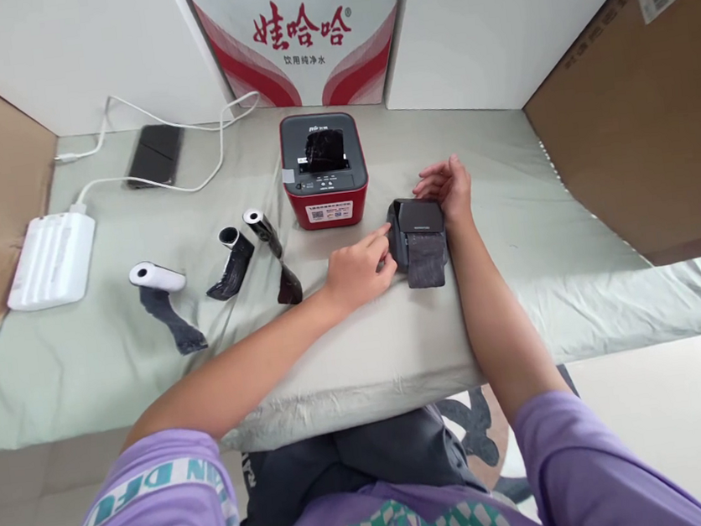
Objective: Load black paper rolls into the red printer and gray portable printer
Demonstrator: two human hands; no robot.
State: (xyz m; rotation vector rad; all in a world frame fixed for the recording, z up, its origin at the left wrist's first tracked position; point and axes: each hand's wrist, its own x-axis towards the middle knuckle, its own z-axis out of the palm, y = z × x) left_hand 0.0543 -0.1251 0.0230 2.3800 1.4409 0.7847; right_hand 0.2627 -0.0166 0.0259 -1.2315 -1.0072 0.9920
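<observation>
A small dark grey box-shaped device with a dark strip hanging out of its front lies on the cloth-covered table. My left hand is curled, with its fingertips pressed against the device's left side. My right hand rests against the device's far right edge, fingers bent around it. Just behind stands a red and grey label printer with a dark roll visible in its top window.
Three rolls with dark strips trailing from them lie left of my hands. Further left are a white power strip, white cables and a black phone. Cardboard panels stand at both sides.
</observation>
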